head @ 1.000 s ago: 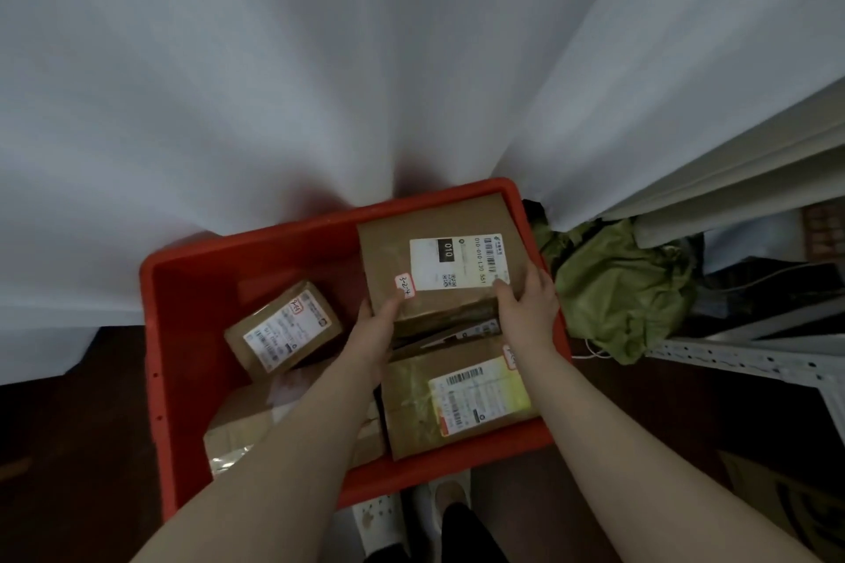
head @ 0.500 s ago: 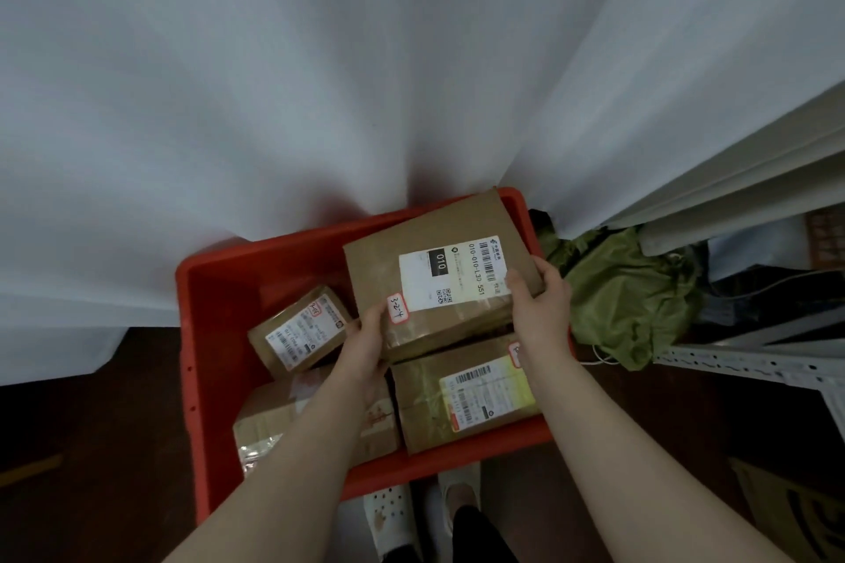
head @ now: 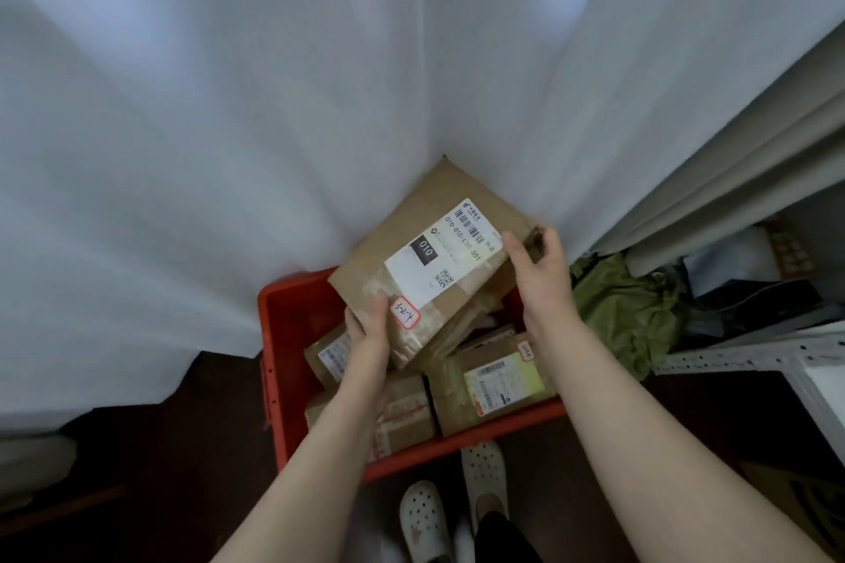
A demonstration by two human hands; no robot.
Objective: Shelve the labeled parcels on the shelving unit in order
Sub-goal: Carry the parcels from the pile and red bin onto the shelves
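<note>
The left hand point(head: 369, 336) and right hand point(head: 543, 277) hold the brown parcel point(head: 434, 242) tilted just above the red crate point(head: 281, 334), fingers curled round its opposite edges; the pick-up looks done, so next its 3-2-4 tag point(head: 405, 312) should guide the carry to the shelving unit point(head: 731, 361).

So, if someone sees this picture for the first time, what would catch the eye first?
First, the brown parcel, tagged 3-2-4, held tilted by the left hand and right hand above the red crate at lower centre. Next, more taped parcels lying inside that crate, and the white curtain filling the background.
</note>
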